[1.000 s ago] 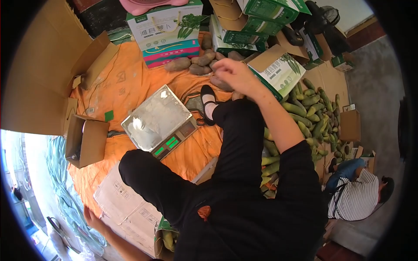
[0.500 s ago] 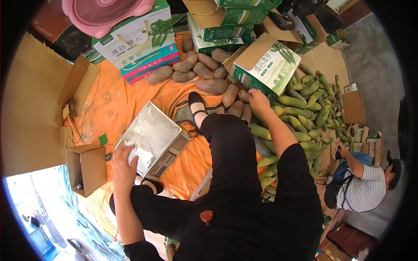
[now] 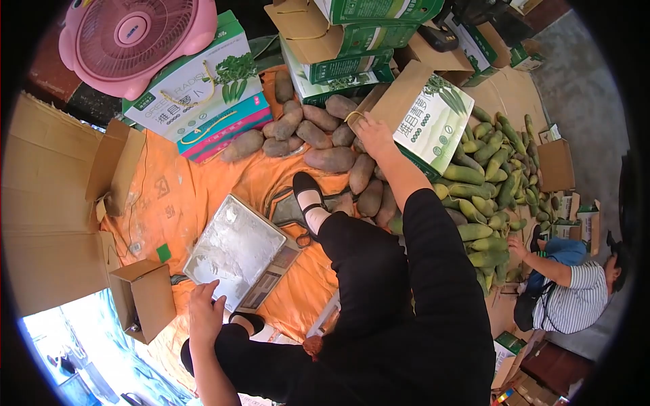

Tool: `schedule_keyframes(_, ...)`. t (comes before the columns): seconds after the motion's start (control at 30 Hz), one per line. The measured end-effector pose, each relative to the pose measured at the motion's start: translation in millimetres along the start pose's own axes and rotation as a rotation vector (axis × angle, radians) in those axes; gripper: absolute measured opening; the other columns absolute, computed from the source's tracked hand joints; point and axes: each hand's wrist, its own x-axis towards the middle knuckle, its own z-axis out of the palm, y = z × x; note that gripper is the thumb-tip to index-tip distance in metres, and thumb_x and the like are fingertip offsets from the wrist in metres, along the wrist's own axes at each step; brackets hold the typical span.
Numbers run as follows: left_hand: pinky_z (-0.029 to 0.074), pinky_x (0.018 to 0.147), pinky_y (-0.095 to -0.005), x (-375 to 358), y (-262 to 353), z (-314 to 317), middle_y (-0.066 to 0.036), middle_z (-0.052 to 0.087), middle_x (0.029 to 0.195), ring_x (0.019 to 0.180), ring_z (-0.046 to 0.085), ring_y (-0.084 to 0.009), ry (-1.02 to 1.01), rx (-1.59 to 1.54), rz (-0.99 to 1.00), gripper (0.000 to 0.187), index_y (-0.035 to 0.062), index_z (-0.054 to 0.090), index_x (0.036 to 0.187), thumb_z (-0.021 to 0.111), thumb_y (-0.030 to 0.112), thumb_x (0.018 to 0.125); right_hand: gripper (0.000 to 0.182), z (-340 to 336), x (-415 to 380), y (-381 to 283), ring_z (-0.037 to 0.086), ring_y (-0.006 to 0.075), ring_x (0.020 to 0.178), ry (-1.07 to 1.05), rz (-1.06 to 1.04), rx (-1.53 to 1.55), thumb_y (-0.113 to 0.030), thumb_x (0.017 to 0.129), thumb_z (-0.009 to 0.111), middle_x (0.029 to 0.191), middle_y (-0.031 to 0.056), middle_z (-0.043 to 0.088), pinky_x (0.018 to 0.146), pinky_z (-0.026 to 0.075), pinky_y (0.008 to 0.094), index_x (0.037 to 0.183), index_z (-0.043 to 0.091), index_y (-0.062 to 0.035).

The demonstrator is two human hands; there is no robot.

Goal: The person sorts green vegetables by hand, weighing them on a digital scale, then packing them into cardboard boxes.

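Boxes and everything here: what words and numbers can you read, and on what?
"GREEN RADIS", end unclear: white box by fan
"潍县萝卜": same white box
"潍县青萝卜": open box by right hand
Too small or blurred: scale panel, fan badge, cloth marks, other boxes

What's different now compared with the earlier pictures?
Since the first picture, the left hand has come up from low on the left to the scale's near corner. The right hand went from over the brown roots to the open end of the white-and-green box; whether it grips is unclear. The scale's green digits no longer show. The pink fan stayed put.
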Motion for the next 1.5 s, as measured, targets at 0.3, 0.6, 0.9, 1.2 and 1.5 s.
schedule_keyframes(0.3,0.045,0.083,-0.0404,-5,-3,0,-0.018,0.057,0.102,0.093,0.056,-0.0346,0.006,-0.072,-0.001,0.036,0.0020,0.059,0.111,0.065,0.005,0.076,0.021,-18,-65,30,0.047,0.0168,0.107,-0.324,-0.159,-0.376,-0.022,0.083,0.054,0.100,-0.0019,0.062,0.086,0.034,0.0371,0.093,0.072,-0.0170)
schedule_keyframes(0.6,0.044,0.087,-0.0398,-28,-5,-7,-0.018,0.058,0.104,0.099,0.055,-0.0348,0.061,-0.123,-0.013,0.035,0.0018,0.059,0.112,0.063,0.006,0.078,0.019,-37,-162,68,0.053,0.0150,0.099,-0.557,-0.155,-0.446,-0.023,0.084,0.055,0.091,-0.0061,0.068,0.081,0.035,0.0414,0.091,0.072,-0.0200)
schedule_keyframes(0.9,0.045,0.084,-0.0397,-49,-13,-9,-0.017,0.060,0.099,0.098,0.056,-0.0340,0.165,-0.148,0.020,0.033,0.0029,0.060,0.110,0.064,0.007,0.078,0.008,-117,-236,65,0.054,0.0172,0.092,-0.277,-0.148,-0.242,-0.016,0.071,0.062,0.079,-0.0036,0.061,0.080,0.038,0.0370,0.075,0.069,-0.0179)
schedule_keyframes(1.2,0.045,0.086,-0.0412,-61,-23,-9,-0.019,0.059,0.100,0.099,0.055,-0.0355,0.188,-0.173,-0.064,0.033,0.0035,0.061,0.110,0.065,0.010,0.078,0.013,-212,-196,78,0.059,0.0303,0.087,0.151,0.110,0.486,-0.006,0.072,0.063,0.086,0.0112,0.061,0.081,0.044,0.0412,0.085,0.064,-0.0068)
schedule_keyframes(1.5,0.046,0.084,-0.0399,-75,-30,-13,-0.018,0.061,0.097,0.096,0.058,-0.0335,0.237,-0.217,-0.061,0.032,0.0033,0.061,0.109,0.065,0.011,0.079,0.017,-231,-131,71,0.051,0.0081,0.073,0.274,0.324,1.110,-0.003,0.082,0.059,0.078,0.0019,0.060,0.068,0.042,0.0246,0.097,0.062,0.0037)
